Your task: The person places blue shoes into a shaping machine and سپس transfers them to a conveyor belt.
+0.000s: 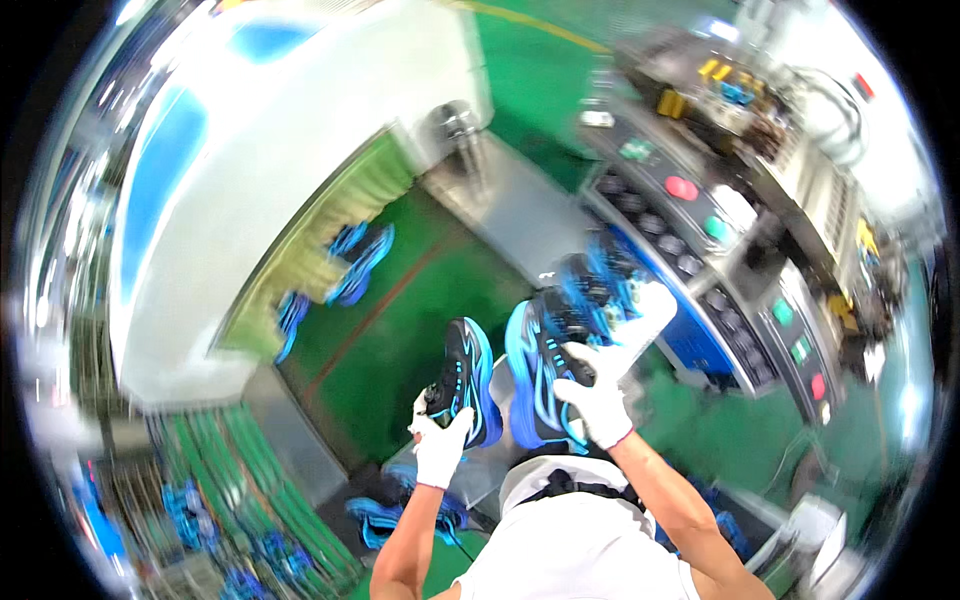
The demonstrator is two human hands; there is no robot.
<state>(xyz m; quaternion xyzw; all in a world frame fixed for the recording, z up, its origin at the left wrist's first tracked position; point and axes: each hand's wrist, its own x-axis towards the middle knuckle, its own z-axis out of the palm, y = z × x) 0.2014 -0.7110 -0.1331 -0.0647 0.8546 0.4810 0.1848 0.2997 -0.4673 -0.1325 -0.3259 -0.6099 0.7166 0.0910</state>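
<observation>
My left hand, in a white glove, grips the heel end of a black sneaker with a blue sole, held toe away from me. In my right hand, gloved the same way, is another black and blue sneaker, its fingers closed on the right side. The two sneakers hang side by side in front of my waist, a small gap between them. Just past my right hand several more sneakers of the same kind stand together, partly blurred, by a white support.
Ahead lies a green conveyor belt with sneakers near a yellow-green curtain under a large white housing. At right stands a machine with button panels. A rack with sneakers is at lower left; others lie beside my left forearm.
</observation>
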